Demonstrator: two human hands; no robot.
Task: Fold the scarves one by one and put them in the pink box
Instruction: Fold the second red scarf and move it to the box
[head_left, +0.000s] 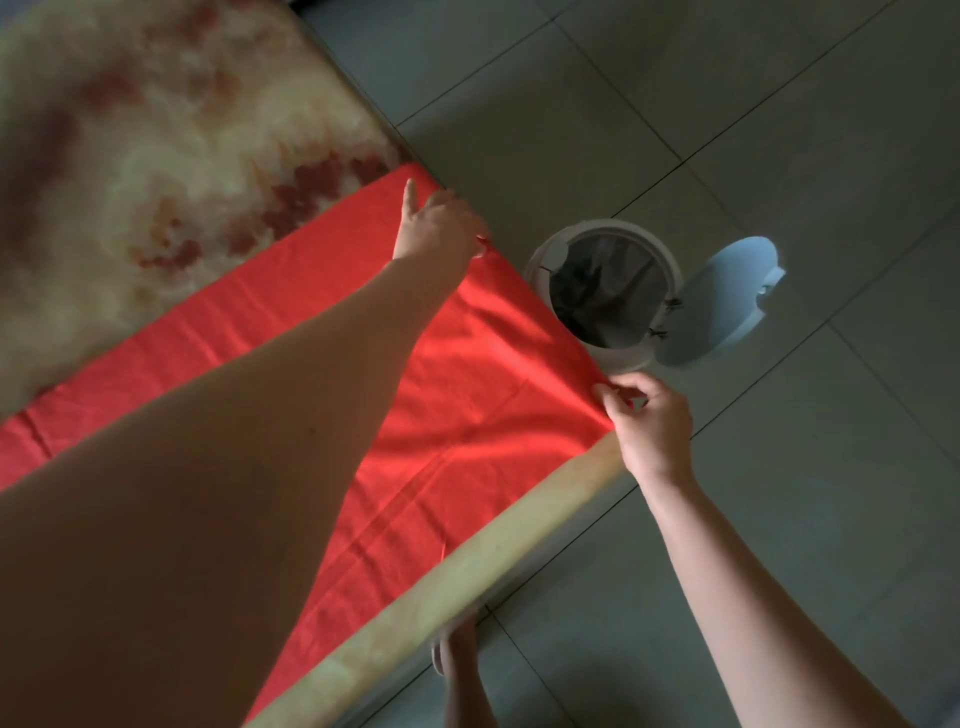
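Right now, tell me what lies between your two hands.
Head view: only the edge of the red fabric scarf runs from left hand to right hand.

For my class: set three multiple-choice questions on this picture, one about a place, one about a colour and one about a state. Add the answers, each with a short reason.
1. Where does the waste bin stand?
A) on a chair
B) on the tiled floor beside the bed
C) on a shelf

2. What colour is the scarf spread on the bed?
A) blue
B) green
C) red

3. How is the bin's lid?
A) shut
B) swung open
C) missing

Answers:
1 B: the white bin stands on the floor tiles, just past the scarf's edge.
2 C: the cloth that the left hand and right hand grip is plain red.
3 B: the lid hangs to one side, showing the dark liner.
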